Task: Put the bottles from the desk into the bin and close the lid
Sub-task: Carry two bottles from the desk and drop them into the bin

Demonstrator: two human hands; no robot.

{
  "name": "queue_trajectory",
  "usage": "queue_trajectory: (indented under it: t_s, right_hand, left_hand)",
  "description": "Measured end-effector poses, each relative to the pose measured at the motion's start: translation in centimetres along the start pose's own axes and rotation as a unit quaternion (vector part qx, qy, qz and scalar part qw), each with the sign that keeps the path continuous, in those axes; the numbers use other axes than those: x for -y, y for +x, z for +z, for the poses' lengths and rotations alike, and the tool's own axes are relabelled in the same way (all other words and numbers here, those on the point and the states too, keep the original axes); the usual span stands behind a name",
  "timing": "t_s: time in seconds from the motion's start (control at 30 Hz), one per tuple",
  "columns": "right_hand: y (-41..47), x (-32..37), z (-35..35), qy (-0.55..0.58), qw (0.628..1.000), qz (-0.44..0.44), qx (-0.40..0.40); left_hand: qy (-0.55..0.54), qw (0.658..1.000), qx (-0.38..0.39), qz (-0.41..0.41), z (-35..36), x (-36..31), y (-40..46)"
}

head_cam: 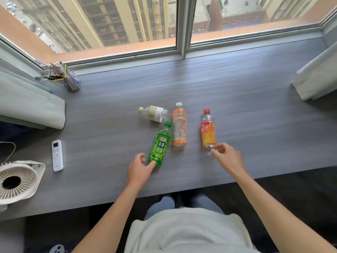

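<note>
Several bottles lie flat on the grey desk (pixel 246 106). A green tea bottle (pixel 160 144) lies at centre, its base touching the fingertips of my left hand (pixel 139 168), whose fingers are spread. A red-capped bottle with an orange label (pixel 208 132) lies to the right; my right hand (pixel 228 156) is open at its base, fingertips touching or almost touching it. Between them rests an orange bottle with a white cap (pixel 179 126). A small clear bottle with a pale label (pixel 155 114) lies behind the green one. No bin is in view.
A white remote (pixel 57 155) and a white fan (pixel 17 181) sit at the desk's left. A pen holder (pixel 67 78) stands at the back left by the window. Folded curtains hang at both sides. My lap is below the desk's front edge.
</note>
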State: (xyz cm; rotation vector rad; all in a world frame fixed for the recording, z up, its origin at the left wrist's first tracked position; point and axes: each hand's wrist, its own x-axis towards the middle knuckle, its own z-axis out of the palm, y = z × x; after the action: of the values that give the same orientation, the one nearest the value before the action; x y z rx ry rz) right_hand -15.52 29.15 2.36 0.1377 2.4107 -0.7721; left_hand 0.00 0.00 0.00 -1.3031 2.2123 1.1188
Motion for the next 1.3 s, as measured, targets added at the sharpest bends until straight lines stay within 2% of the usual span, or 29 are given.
queue_trajectory:
  t_s: [0.07,0.17,0.4,0.57,0.8,0.93,1.07,1.3]
  right_hand:
    - [1.9,1.8,-0.4,0.009,0.998,-0.003,-0.055]
    - [4.8,4.4,0.1,0.012,0.997,0.029,-0.072]
    - [9.1,4.2,3.8,-0.026,0.994,0.098,-0.044]
    - [10.1,3.0,4.8,-0.060,0.991,0.099,-0.067]
    - [7.5,0.2,3.3,0.033,0.996,0.083,0.006]
    - [2.9,-3.6,2.8,0.071,0.995,0.057,0.043]
    - [-2.7,-8.0,2.7,0.075,0.992,0.082,0.065]
    - [-13.1,-15.8,3.8,0.143,0.970,0.198,0.002]
  left_hand:
    - [0.007,1.000,0.002,0.017,-0.1,-2.1,1.5]
    - [0.025,0.999,0.016,0.028,0.3,-5.5,3.3]
    - [0.060,0.997,0.043,0.010,4.0,-6.8,6.4]
    - [0.087,0.996,0.009,0.003,5.9,-5.5,6.8]
    - [0.054,0.998,-0.004,-0.015,4.6,-2.1,3.8]
    - [0.053,0.997,0.053,-0.008,4.7,1.6,0.0]
    - [0.101,0.986,0.129,0.020,5.3,4.6,-2.6]
    - [0.242,0.928,0.263,0.104,6.7,5.3,-3.4]
